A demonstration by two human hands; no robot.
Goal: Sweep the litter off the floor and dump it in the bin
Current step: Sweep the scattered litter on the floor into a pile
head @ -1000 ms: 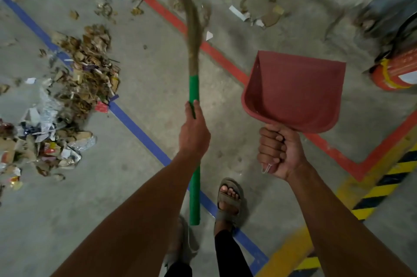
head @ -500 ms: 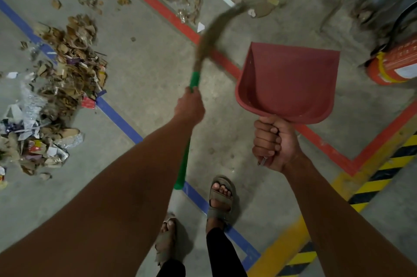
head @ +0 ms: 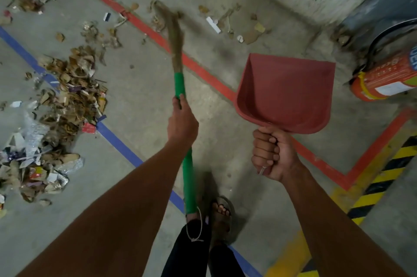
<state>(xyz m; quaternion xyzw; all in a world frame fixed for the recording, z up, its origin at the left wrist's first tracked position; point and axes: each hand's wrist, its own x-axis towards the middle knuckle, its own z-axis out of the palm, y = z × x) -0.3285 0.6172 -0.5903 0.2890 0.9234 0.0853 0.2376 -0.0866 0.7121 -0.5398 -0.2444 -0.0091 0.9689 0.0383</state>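
Left hand (head: 182, 120) wrapped around the smooth green handle of the broom (head: 180, 87), its blurred straw-coloured bristles reaching to 12 o'clock across the red floor line (head: 203, 71). Right hand (head: 272, 155) fisted on the stub handle of a matte red plastic dustpan (head: 286, 94), scoop-shaped, open mouth toward 12. Litter heap (head: 63, 96), dry crumpled leaves, paper scraps and foil, lies at 9 o'clock on rough grey concrete.

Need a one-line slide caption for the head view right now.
Left hand sweeps a green-handled broom across scattered litter while right hand holds an empty red dustpan.
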